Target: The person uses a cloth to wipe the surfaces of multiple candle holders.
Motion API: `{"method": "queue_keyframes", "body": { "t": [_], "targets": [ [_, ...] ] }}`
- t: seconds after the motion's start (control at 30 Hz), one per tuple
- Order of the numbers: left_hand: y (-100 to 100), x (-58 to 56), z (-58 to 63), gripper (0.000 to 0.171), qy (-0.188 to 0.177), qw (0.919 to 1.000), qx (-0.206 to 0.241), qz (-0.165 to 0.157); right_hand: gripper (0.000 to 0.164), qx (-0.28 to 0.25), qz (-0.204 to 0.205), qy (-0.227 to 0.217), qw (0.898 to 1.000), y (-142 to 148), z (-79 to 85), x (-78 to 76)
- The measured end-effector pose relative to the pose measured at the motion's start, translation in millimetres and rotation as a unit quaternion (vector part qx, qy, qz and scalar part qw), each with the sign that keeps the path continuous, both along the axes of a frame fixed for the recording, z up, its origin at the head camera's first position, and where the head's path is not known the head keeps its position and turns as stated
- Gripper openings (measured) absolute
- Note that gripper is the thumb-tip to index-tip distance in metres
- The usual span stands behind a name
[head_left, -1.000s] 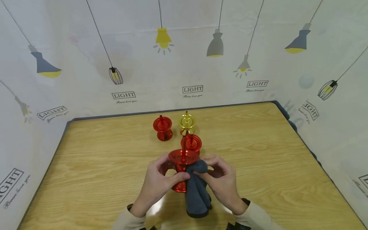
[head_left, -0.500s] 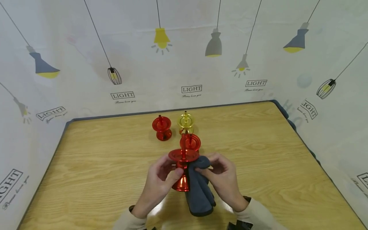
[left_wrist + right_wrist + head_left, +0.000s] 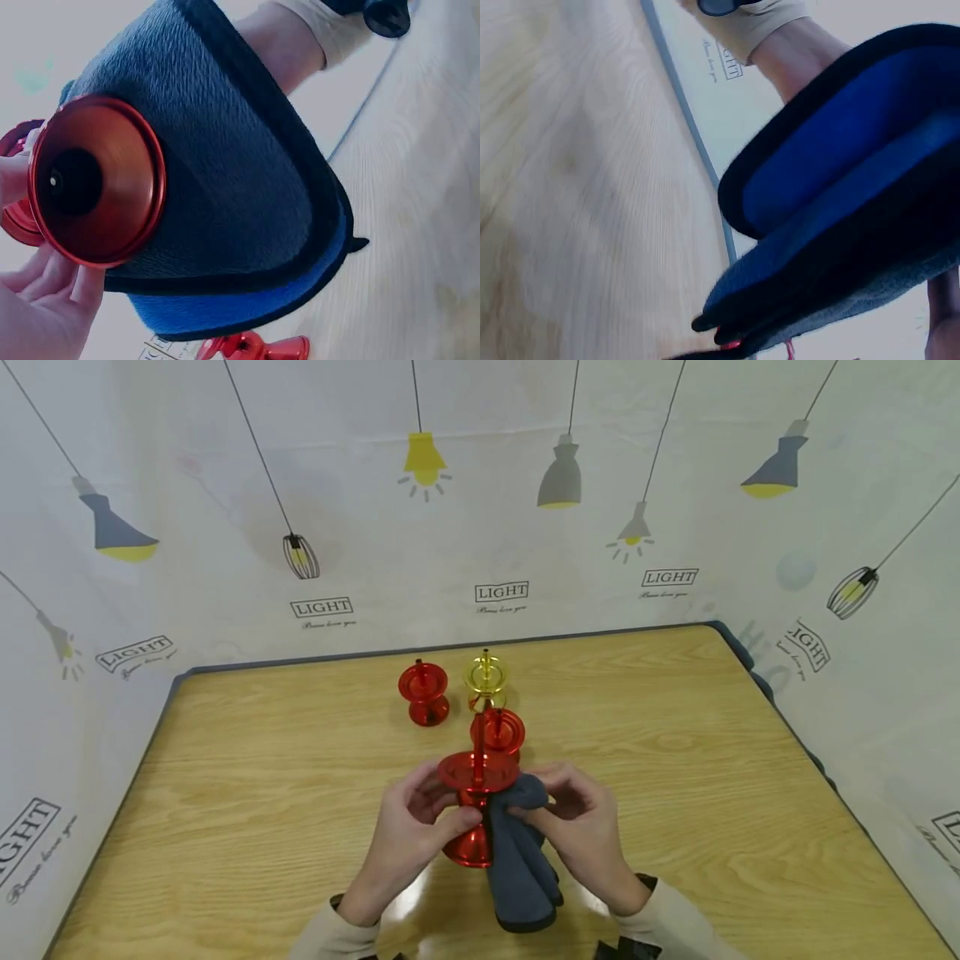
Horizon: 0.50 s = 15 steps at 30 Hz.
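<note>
In the head view, my left hand (image 3: 416, 835) grips the narrow waist of a shiny red candle holder (image 3: 477, 771), thumb in front and fingers behind. The holder is raised off the table, its dish and spike upward. My right hand (image 3: 581, 827) pinches a bunched blue-grey cloth (image 3: 521, 868) against the holder's right side, under the dish. The cloth hangs down past the base. From the left wrist, the holder's hollow red base (image 3: 120, 187) shows in front of the cloth (image 3: 225, 172). Folded cloth (image 3: 832, 150) fills much of the right wrist view and covers the fingertips.
Beyond the hands, another red candle holder (image 3: 501, 732) stands just behind the held one, partly hidden by it. Farther back are a gold candle holder (image 3: 486, 677) and a red one (image 3: 423, 687) to its left. A lamp-printed wall covering (image 3: 390, 552) borders the wooden table (image 3: 262, 777).
The held candle holder has shifted and tilted slightly. My left thumb has drawn back left along its waist, and the cloth's hanging end has swung a little to the right.
</note>
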State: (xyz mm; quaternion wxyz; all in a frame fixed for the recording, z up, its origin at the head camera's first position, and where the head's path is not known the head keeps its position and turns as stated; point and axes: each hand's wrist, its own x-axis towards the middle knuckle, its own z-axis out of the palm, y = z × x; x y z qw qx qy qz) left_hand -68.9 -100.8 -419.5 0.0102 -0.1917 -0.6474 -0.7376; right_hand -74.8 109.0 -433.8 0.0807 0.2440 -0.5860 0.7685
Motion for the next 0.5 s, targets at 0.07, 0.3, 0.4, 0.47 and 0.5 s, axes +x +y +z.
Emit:
{"method": "queue_keyframes", "body": {
  "t": [0.07,0.3,0.4,0.47,0.5],
  "targets": [
    [-0.9,1.0,-0.5,0.042,-0.004,0.9999,0.004,-0.01,0.028,-0.004,0.004,-0.021,1.0,0.5,0.1,-0.9],
    [4.0,4.2,2.8,0.029,0.029,0.9914,-0.12,0.043,0.019,-0.005,-0.022,-0.042,0.999,0.6,-2.1,-2.6],
    [8.9,4.2,3.6,0.033,0.033,0.9858,-0.145,0.077,0.017,0.009,-0.033,-0.029,0.999,1.1,-2.7,-2.3],
    [10.4,3.9,3.8,0.035,0.02,0.9875,-0.13,0.087,0.017,0.016,-0.033,-0.02,0.999,1.3,-2.4,-1.9],
    [10.6,3.5,3.9,0.034,0.011,0.9893,-0.116,0.087,0.017,0.018,-0.031,-0.015,0.999,1.5,-2.2,-1.6]
  ]
}}
